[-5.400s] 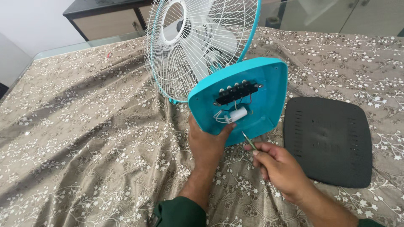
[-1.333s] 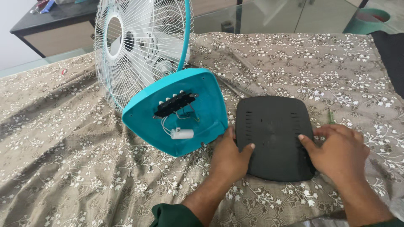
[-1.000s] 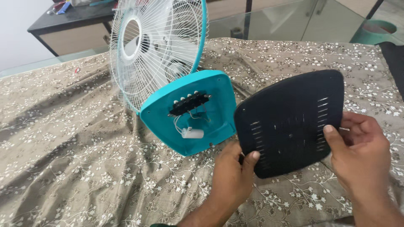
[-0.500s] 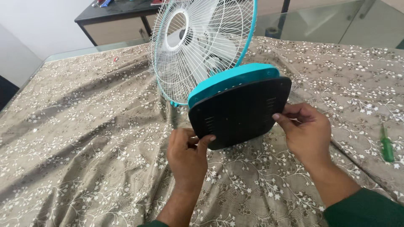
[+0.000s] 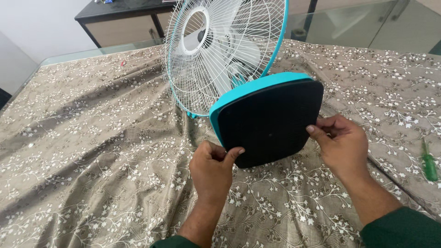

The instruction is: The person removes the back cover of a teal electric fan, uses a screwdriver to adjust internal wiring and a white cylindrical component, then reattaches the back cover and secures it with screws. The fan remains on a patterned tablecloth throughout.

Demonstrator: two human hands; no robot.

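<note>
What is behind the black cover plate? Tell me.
The turquoise fan base shows as a rim behind the black cover plate, which both hands, left hand and right hand, hold. Inside the base is hidden.

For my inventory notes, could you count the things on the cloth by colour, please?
Teal and white: 1, the table fan lying on its side
Black: 1, the base cover, in the grip of the left hand and right hand
Green: 1, the screwdriver
Total: 3
</note>
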